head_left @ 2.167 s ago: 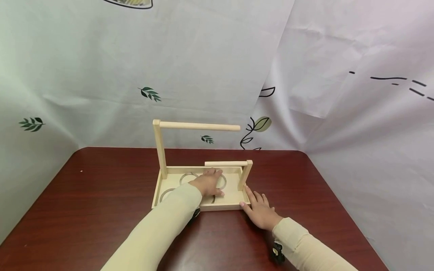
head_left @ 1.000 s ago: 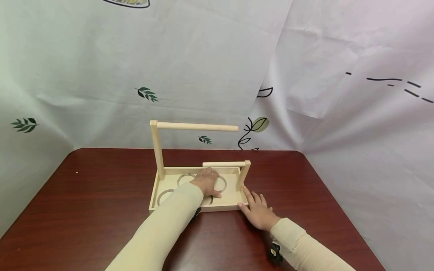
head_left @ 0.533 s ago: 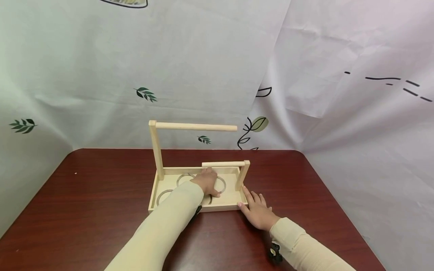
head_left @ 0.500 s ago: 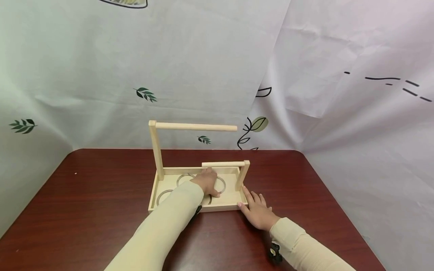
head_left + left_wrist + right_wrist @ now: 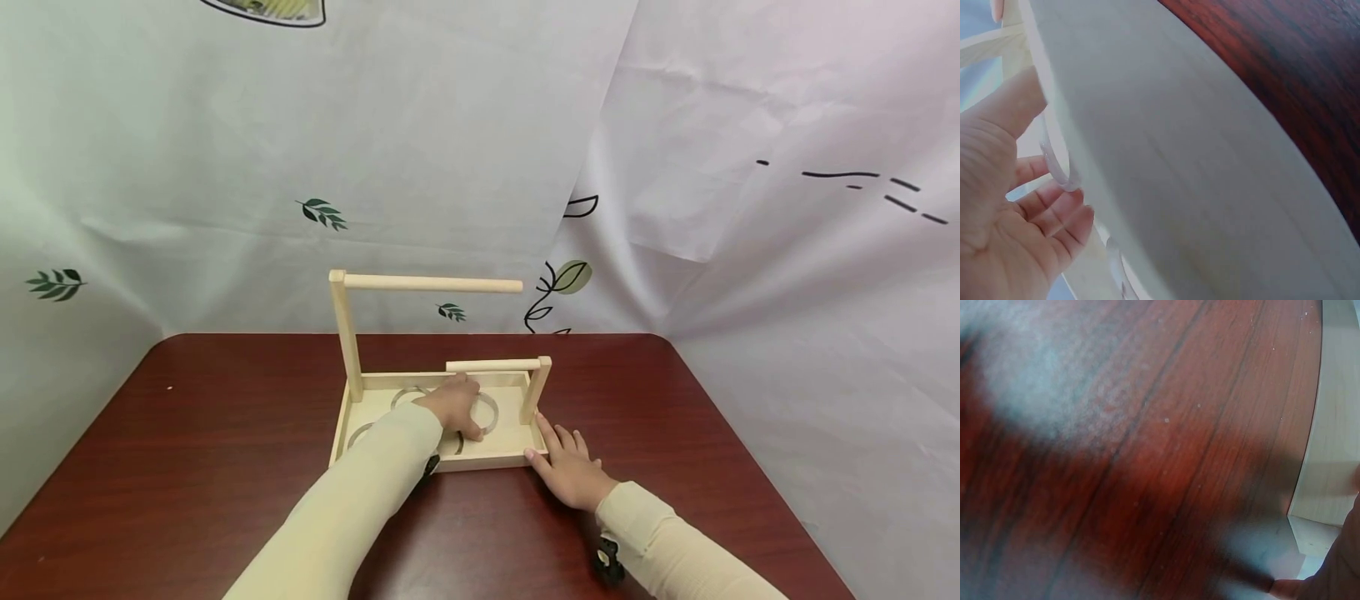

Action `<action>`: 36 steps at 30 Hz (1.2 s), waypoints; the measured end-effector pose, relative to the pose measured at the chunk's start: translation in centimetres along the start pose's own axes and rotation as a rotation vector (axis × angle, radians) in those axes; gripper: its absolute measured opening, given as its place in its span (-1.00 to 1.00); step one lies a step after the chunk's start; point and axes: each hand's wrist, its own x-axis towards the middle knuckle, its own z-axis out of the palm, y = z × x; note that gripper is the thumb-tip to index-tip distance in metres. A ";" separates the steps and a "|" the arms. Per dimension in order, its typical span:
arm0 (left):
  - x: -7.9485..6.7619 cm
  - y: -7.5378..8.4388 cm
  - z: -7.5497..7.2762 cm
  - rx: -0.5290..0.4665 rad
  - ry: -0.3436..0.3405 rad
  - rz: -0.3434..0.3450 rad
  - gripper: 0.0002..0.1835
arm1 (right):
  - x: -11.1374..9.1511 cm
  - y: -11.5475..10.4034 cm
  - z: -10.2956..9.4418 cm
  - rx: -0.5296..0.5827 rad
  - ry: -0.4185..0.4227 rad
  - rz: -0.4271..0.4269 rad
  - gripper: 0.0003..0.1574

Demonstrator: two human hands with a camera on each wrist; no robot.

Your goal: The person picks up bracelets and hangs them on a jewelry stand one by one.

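Observation:
A pale wooden tray [image 5: 491,461] with several clear rings lies on the table. My left hand [image 5: 452,405] reaches into it, thumb and fingers spread beside the right-hand ring [image 5: 494,413]. In the left wrist view, that hand's fingertips [image 5: 1082,222] are right at a clear ring [image 5: 1054,162], partly behind the tray's front wall [image 5: 1166,125]. My left hand and sleeve cover parts of the far-left ring [image 5: 408,390], near-left ring [image 5: 356,432] and near-middle ring [image 5: 461,443]. My right hand [image 5: 572,472] rests with extended fingers against the tray's right front corner.
A tall post [image 5: 347,337] at the tray's left end carries a long dowel [image 5: 433,283]. At the right end, a short post [image 5: 536,392] carries a shorter dowel [image 5: 491,365] over the left fingers. Beneath is a dark red wooden table [image 5: 247,417]; behind it hangs a white cloth [image 5: 420,142].
My left hand shifts slightly left, its thumb coming closer to the near edge of the right-hand ring. My right hand stays at the tray corner. The head view tilts a little.

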 end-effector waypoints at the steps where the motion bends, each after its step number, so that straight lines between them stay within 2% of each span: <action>1: 0.0 -0.1 0.0 -0.008 0.007 -0.002 -0.20 | 0.0 0.0 0.0 0.002 0.001 0.000 -0.13; 8: -0.4 -0.4 -0.6 0.009 0.024 -0.012 -0.15 | -0.1 0.1 -0.1 0.005 -0.002 0.003 -0.13; 12: -0.9 -0.7 -1.1 0.006 0.034 -0.102 -0.11 | 0.0 0.1 -0.1 0.016 0.001 -0.003 -0.13; 15: -1.3 -0.9 -1.4 -0.039 0.045 -0.124 -0.09 | 0.0 0.1 -0.2 0.015 0.000 -0.003 -0.14; 21: -1.8 -1.6 -1.8 -0.107 0.073 -0.053 -0.10 | 0.1 0.1 -0.2 0.020 -0.005 -0.002 -0.13; 36: -2.6 -3.2 -2.4 -0.036 0.185 0.022 -0.27 | -0.2 0.0 -0.1 0.022 0.005 -0.009 -0.14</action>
